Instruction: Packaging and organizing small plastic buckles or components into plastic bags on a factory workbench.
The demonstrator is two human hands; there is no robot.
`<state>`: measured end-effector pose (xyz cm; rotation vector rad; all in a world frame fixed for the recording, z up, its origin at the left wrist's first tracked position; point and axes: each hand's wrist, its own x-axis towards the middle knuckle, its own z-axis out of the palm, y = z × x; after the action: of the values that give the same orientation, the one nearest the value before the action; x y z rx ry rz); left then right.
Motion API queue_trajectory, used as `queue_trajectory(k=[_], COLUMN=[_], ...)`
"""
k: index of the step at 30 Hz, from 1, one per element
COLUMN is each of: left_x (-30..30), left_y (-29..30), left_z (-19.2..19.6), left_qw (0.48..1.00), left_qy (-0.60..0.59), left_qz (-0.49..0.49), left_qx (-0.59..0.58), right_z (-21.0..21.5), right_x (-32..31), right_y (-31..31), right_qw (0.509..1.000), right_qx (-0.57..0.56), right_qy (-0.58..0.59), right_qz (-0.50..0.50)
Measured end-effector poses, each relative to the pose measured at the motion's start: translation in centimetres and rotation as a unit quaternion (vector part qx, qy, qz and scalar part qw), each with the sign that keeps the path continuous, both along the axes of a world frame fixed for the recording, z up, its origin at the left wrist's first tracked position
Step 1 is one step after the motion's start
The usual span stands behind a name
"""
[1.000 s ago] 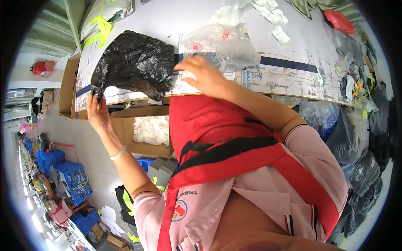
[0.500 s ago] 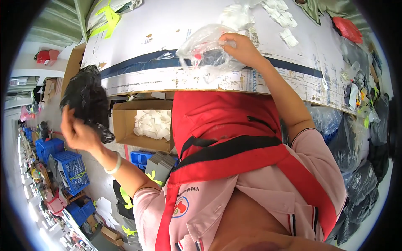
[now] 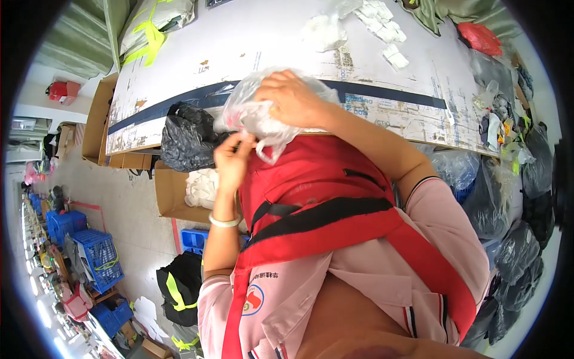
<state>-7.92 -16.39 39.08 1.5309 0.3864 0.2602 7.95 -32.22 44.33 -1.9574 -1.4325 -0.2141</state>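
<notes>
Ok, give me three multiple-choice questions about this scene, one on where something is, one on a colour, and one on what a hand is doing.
1. Where is the black bag?
A. at the table's near edge, left of the hands
B. inside the blue crate
C. in the right hand

2. What colour is the apron?
A. green
B. red
C. white

3. What is the left hand doing?
A. resting flat on the table
B. holding a black bag
C. pinching the clear plastic bag

Answers: 1 A, it sits by the table edge, untouched. 2 B, its cloth is plainly red. 3 C, its fingertips pinch the clear plastic bag, which the right hand grips from above.
</notes>
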Motion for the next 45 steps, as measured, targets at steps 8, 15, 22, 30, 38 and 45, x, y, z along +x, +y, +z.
queue_trajectory(k=[8, 15, 22, 30, 38, 45], left_x=[-1.2, 1.3, 1.6, 3.9, 9.7, 12.5], left_y=[6.2, 5.5, 7.1, 9.5, 7.5, 7.7], left_z=[6.1, 10.3, 10.2, 4.7, 7.2, 6.9], left_qw=[0.996, 0.96, 0.909, 0.997, 1.0, 0.995], left_qy=[-0.028, -0.198, -0.172, 0.013, -0.01, -0.016], left_qz=[0.01, 0.19, 0.128, 0.021, 0.011, 0.053], left_qx=[-0.079, 0.046, 0.357, 0.079, -0.019, -0.078], right_z=[-2.3, 3.1, 5.8, -3.2, 1.1, 1.1], right_x=[10.2, 13.6, 7.6, 11.8, 23.6, 39.6], right_y=[-5.7, -2.9, 1.8, 0.1, -4.8, -11.0], right_qw=[0.931, 0.97, 0.943, 0.962, 0.948, 0.897], right_qx=[-0.215, -0.154, 0.277, -0.045, -0.034, -0.029], right_qy=[-0.084, -0.043, -0.088, 0.243, 0.286, 0.08], right_qz=[-0.283, -0.185, -0.16, -0.112, -0.136, -0.433])
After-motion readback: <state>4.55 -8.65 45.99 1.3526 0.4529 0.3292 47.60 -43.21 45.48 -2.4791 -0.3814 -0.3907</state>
